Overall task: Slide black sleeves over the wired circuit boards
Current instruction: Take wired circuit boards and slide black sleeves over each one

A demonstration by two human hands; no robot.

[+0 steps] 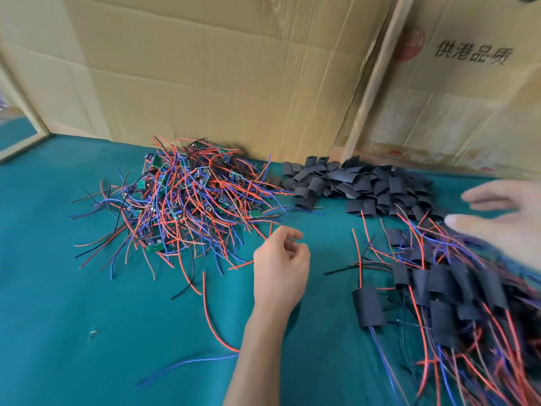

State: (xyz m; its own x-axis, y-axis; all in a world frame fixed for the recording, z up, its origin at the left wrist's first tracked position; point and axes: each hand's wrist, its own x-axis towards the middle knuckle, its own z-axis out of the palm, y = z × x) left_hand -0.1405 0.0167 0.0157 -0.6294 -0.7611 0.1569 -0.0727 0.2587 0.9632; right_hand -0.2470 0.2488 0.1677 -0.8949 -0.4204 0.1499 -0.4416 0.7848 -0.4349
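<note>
A tangled heap of small green circuit boards with red, blue and black wires lies at the back left of the green cloth. To its right sits a pile of empty black sleeves. Boards with sleeves on them are heaped at the right, and one sleeved board lies apart at the heap's left edge. My left hand hovers by the wire heap's right edge, fingers loosely curled, holding nothing. My right hand, blurred, is spread flat with straight fingers above the sleeved heap, near the empty sleeves.
Flattened cardboard sheets stand upright behind the piles as a back wall. The table is covered with green cloth. A loose red wire and a blue wire lie near my left forearm.
</note>
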